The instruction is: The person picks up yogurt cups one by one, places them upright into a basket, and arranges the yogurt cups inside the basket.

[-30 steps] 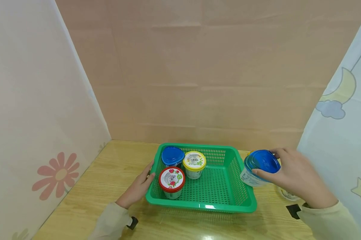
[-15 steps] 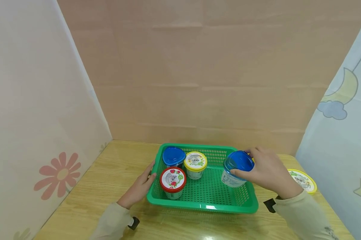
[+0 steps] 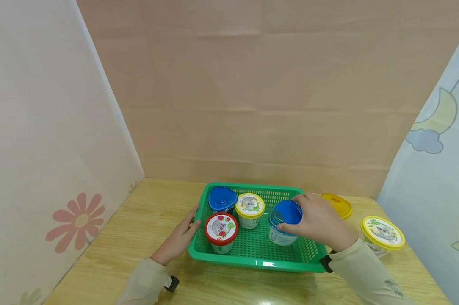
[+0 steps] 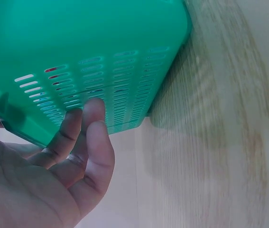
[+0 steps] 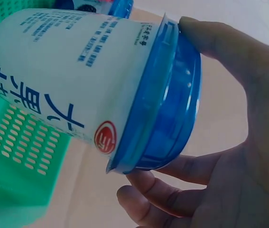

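Observation:
My right hand [image 3: 319, 220] grips a white plastic cup [image 3: 283, 238] by its blue translucent lid [image 5: 172, 99], thumb on one side and fingers on the other. That cup is in the right part of the green basket [image 3: 260, 263]; whether its base touches the floor is hidden. My left hand [image 3: 178, 239] holds the basket's left rim, several fingers bent against the outer slotted wall [image 4: 120, 61]. Inside the basket's left half stand a blue-lidded cup [image 3: 222, 199], a yellow-rimmed cup [image 3: 249, 207] and a red-rimmed cup [image 3: 221, 231].
On the wooden table [image 3: 111, 237], right of the basket, stand a cup with a yellow-rimmed lid [image 3: 382, 233] and an orange-yellow lidded container [image 3: 338, 205], partly behind my right hand. A brown backdrop [image 3: 229, 106] and patterned side panels enclose the table.
My right hand has carried the blue-lidded cup leftward over the basket's right rim and down inside it. Both yellow-topped containers at the right have come into clearer view. My left hand stays put.

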The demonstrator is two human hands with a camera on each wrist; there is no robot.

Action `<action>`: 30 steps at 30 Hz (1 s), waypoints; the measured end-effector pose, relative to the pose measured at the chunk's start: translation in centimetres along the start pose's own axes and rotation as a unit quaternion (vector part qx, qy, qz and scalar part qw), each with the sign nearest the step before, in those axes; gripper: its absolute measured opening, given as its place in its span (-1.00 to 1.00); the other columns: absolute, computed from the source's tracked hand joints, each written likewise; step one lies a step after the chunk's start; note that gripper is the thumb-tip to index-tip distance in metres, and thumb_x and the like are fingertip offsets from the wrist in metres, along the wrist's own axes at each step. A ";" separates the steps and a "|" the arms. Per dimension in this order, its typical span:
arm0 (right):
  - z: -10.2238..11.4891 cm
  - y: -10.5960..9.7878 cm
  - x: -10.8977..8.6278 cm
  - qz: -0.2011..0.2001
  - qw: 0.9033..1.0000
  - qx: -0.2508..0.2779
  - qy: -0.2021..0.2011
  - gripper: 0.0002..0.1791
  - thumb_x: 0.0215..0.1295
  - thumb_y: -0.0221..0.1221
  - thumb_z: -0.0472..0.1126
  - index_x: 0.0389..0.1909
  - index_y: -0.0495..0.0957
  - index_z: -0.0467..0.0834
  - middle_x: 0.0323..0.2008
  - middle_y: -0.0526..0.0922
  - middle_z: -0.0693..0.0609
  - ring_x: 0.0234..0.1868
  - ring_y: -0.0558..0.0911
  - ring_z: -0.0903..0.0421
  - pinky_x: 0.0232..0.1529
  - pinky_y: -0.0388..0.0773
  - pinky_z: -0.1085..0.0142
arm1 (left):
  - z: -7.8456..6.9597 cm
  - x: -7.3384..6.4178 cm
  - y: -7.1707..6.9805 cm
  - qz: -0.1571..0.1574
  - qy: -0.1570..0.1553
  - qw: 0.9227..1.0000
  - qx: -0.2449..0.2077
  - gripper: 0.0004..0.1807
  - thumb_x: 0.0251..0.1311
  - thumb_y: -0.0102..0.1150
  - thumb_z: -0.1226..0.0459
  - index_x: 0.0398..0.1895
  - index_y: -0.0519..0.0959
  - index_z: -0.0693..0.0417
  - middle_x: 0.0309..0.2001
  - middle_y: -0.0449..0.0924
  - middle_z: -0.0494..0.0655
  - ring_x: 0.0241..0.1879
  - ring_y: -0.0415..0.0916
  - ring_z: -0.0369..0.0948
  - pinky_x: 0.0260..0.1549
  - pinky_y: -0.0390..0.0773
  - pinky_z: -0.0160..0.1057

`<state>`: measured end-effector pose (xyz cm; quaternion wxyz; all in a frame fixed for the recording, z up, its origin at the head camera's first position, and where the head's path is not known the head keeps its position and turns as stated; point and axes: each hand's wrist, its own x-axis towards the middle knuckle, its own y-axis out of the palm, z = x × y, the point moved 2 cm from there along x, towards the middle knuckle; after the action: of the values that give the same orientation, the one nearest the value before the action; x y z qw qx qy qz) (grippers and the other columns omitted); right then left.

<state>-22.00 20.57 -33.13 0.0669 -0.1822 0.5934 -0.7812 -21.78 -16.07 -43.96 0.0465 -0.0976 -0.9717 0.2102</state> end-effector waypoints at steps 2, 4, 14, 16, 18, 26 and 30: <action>0.2 0.6 0.2 0.001 1.000 -0.002 -0.004 0.01 -0.14 0.36 0.52 0.07 0.58 -0.28 -0.09 0.62 -0.12 -0.19 0.56 -0.01 -0.29 0.62 0.11 | 0.1 0.0 0.0 0.003 0.001 1.000 -0.002 -0.36 0.61 -0.22 0.12 0.63 -0.09 -0.02 0.18 0.42 0.15 0.08 0.55 -0.01 0.03 0.60 0.01; 0.5 1.2 0.3 0.001 1.000 -0.001 -0.011 0.00 -0.15 0.37 0.51 0.05 0.59 -0.27 -0.10 0.62 -0.11 -0.21 0.55 0.01 -0.31 0.60 0.14 | 0.2 -0.1 0.0 0.006 0.001 1.000 -0.003 -0.36 0.61 -0.22 0.10 0.63 -0.09 -0.04 0.17 0.42 0.15 0.08 0.55 -0.01 0.03 0.60 0.01; 2.7 3.3 1.3 0.014 1.000 -0.004 -0.026 -0.06 -0.21 0.41 0.49 -0.01 0.62 -0.19 -0.15 0.60 -0.03 -0.17 0.53 0.02 -0.21 0.59 0.04 | 0.7 -0.1 0.1 0.002 0.000 1.000 -0.003 -0.36 0.60 -0.21 0.11 0.63 -0.08 -0.03 0.19 0.41 0.17 0.09 0.55 0.01 0.05 0.60 0.04; 3.2 3.6 1.4 0.020 0.999 0.004 -0.025 -0.07 -0.21 0.41 0.49 0.01 0.62 -0.18 -0.13 0.60 -0.02 -0.14 0.52 0.01 -0.16 0.56 -0.01 | 0.7 -0.2 0.0 -0.001 0.000 1.000 0.000 -0.36 0.60 -0.20 0.11 0.63 -0.07 -0.02 0.19 0.42 0.17 0.08 0.55 0.01 0.04 0.60 0.04; 3.6 3.9 1.6 0.024 0.999 0.010 -0.026 -0.07 -0.21 0.42 0.48 0.02 0.62 -0.17 -0.12 0.61 -0.01 -0.12 0.52 0.02 -0.13 0.55 -0.03 | 0.6 -0.3 -0.1 -0.002 0.004 1.000 0.000 -0.36 0.60 -0.20 0.12 0.63 -0.07 0.00 0.18 0.42 0.18 0.08 0.55 0.02 0.03 0.60 0.04; 4.7 4.4 2.1 0.026 0.999 0.017 -0.030 -0.11 -0.22 0.46 0.43 0.02 0.61 -0.14 -0.13 0.60 0.02 -0.13 0.55 0.04 -0.11 0.56 -0.01 | 0.4 0.0 0.0 0.004 0.009 1.000 0.012 -0.36 0.61 -0.21 0.12 0.63 -0.08 0.01 0.15 0.44 0.16 0.05 0.57 -0.03 0.04 0.60 -0.01; 5.1 4.4 2.2 0.030 0.999 0.021 -0.036 -0.10 -0.22 0.48 0.40 0.04 0.60 -0.16 -0.12 0.61 0.01 -0.12 0.56 0.01 -0.07 0.56 -0.04 | 0.3 0.1 0.0 0.008 0.014 1.000 0.011 -0.36 0.61 -0.21 0.13 0.63 -0.09 0.02 0.16 0.44 0.16 0.04 0.59 -0.03 0.02 0.62 -0.04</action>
<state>-22.70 13.97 -35.66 0.1159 -0.1909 0.5795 -0.7838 -21.94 -16.17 -44.19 0.0591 -0.1073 -0.9678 0.2197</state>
